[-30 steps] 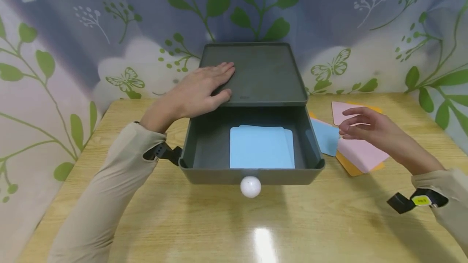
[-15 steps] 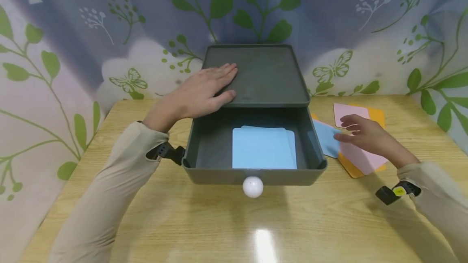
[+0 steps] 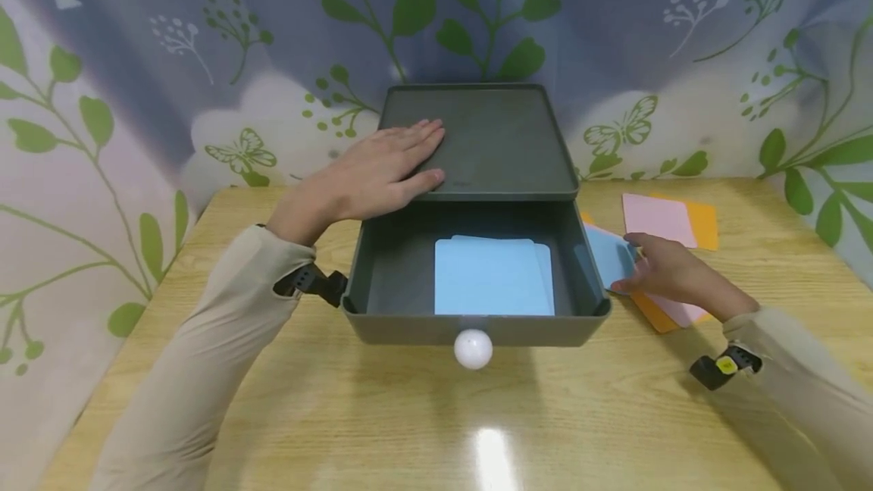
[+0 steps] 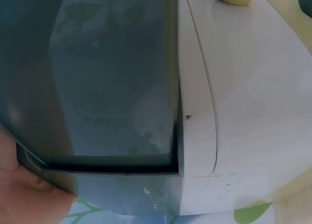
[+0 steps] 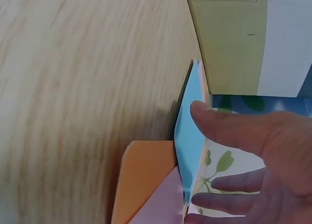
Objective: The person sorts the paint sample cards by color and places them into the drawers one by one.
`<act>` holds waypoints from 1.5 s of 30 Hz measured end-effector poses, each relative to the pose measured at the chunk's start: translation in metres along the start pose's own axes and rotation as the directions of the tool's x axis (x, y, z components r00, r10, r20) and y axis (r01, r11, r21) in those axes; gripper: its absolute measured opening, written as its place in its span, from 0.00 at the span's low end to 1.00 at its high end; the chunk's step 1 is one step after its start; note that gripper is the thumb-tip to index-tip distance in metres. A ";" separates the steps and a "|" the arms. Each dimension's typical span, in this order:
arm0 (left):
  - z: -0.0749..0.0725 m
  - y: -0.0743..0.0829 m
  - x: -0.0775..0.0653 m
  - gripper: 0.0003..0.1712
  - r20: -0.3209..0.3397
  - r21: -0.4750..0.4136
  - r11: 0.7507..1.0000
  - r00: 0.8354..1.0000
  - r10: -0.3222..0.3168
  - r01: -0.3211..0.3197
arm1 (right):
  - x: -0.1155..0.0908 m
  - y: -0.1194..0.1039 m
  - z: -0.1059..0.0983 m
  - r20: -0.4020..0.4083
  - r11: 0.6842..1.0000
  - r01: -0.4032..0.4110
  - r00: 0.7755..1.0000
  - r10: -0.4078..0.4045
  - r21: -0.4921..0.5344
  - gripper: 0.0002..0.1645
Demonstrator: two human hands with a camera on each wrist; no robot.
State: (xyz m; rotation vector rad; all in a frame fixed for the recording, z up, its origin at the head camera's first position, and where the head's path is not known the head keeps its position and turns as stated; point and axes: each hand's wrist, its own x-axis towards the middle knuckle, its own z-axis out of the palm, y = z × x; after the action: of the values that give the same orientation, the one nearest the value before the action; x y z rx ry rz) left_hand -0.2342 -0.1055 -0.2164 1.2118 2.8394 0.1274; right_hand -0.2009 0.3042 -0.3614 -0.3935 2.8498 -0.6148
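Observation:
A dark grey box (image 3: 491, 142) stands at the back of the table, its drawer (image 3: 409, 329) pulled out, with a round white knob (image 3: 474, 349) in front. Several light blue cards (image 3: 492, 279) lie inside, toward the drawer's right. My left hand (image 3: 378, 171) rests flat on the left of the box top. Right of the drawer, my right hand (image 3: 668, 267) reaches over a blue card (image 3: 603, 252). In the right wrist view, the thumb overlaps this blue card (image 5: 187, 141), and the other fingers extend near its lower edge.
Beside the right hand lie a pink card (image 3: 655, 218) over an orange card (image 3: 706, 226), and another orange card (image 3: 656, 317) partly under a pink one (image 3: 682, 311). Behind the wooden table (image 3: 307, 400) hangs a leaf-patterned curtain (image 3: 600, 29).
My right hand has moved left and down to the blue card beside the drawer, uncovering the pink and orange cards behind. The left hand stays on the box top.

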 end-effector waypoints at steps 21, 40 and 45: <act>0.003 0.003 0.006 0.39 -0.016 -0.015 1.000 1.000 0.003 -0.003 | -0.003 0.005 0.005 -0.031 0.997 0.031 0.999 -0.033 -0.077 0.53; 0.002 -0.003 0.000 0.38 -0.056 -0.016 1.000 0.998 0.001 -0.002 | 0.010 -0.001 0.006 -0.026 0.995 -0.099 0.995 0.098 -0.033 0.62; 0.003 0.000 0.002 0.39 -0.048 -0.024 1.000 0.999 -0.001 0.000 | 0.001 0.000 0.002 -0.109 0.988 -0.157 0.982 0.157 0.010 0.58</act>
State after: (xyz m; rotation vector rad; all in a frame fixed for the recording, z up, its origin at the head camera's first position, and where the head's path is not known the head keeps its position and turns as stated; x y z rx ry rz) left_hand -0.2358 -0.1041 -0.2195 1.2196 2.8706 0.1930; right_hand -0.2010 0.3035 -0.3635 -0.1362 2.9466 -0.6261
